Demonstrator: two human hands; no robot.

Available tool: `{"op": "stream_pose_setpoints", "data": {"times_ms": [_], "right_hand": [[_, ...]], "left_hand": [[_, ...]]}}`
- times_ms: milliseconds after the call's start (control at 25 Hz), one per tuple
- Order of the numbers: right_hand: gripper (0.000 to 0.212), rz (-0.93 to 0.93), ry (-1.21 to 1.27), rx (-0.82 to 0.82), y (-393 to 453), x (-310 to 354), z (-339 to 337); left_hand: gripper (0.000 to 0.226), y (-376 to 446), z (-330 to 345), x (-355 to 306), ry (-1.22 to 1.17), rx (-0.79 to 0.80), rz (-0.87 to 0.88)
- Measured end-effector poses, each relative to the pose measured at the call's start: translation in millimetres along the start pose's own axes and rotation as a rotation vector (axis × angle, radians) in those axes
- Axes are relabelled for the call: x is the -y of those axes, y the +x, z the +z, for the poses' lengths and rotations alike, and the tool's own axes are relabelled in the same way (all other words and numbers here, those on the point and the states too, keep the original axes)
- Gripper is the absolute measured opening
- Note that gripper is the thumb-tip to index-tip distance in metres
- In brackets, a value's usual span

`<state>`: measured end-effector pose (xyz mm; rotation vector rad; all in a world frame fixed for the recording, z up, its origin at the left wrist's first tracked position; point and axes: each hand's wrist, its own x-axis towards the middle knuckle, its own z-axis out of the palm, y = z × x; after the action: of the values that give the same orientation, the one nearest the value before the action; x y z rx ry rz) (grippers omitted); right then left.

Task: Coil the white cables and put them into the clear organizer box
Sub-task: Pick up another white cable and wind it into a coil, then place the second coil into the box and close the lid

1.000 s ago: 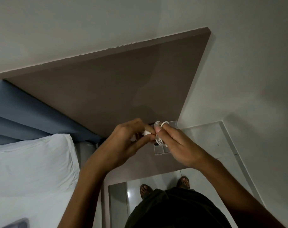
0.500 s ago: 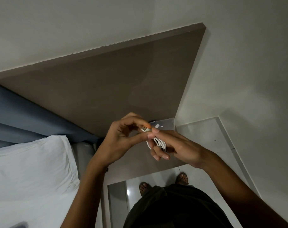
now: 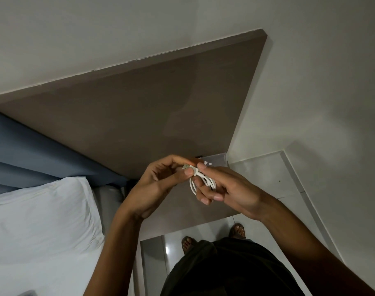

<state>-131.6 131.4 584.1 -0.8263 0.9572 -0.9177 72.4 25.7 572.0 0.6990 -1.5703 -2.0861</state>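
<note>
A white cable [image 3: 203, 181], wound into a small coil, hangs between the fingers of my right hand [image 3: 227, 189]. Its USB plug end pokes out to the left, pinched between my right thumb and the fingertips of my left hand [image 3: 158, 184]. Both hands are held above the brown side table [image 3: 182, 212]. The clear organizer box [image 3: 217, 160] stands at the table's far right corner, just behind my hands; my fingers hide its near part and what it holds.
A brown headboard panel [image 3: 150, 107] rises behind the table. A bed with a white pillow [image 3: 39, 221] and blue padding [image 3: 22, 150] lies to the left. The white wall [image 3: 310, 82] and the tiled floor [image 3: 268, 174] are to the right; my feet show below.
The coil has dropped from on top of my right fingers to hanging under them. My left hand has opened up and now pinches the plug end. Both hands have drifted slightly nearer.
</note>
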Motion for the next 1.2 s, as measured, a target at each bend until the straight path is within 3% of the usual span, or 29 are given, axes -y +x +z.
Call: {"op": "stream_pose_setpoints", "data": {"times_ms": [160,240,480,600,760,960,1200], "right_hand": [[0.049,0.026,-0.009,0.027,-2,-4,-1],[0.049,0.039,-0.022,0.048,-3,-4,-2],[0.035,0.038,-0.079,-0.005,-1,-6,-6],[0.040,0.013,-0.148,-0.050,-1,-12,-6],[0.032,-0.041,-0.291,-0.138,4,-18,-2],[0.026,-0.058,-0.397,-0.377,11,-33,-4],[0.021,-0.159,-0.392,-0.519,12,-81,-19]], "left_hand": [[0.012,0,-2,-8,-0.101,0.156,-0.106],[0.014,0,-5,-12,-0.109,0.194,-0.124],[0.026,7,-11,-17,0.097,0.168,-0.092],[0.029,10,-11,-17,0.190,0.158,-0.114],[0.026,15,-9,-12,0.300,0.079,-0.118],[0.025,13,-6,3,0.258,-0.048,-0.067],[0.030,13,4,54,0.166,-0.209,-0.083]]}}
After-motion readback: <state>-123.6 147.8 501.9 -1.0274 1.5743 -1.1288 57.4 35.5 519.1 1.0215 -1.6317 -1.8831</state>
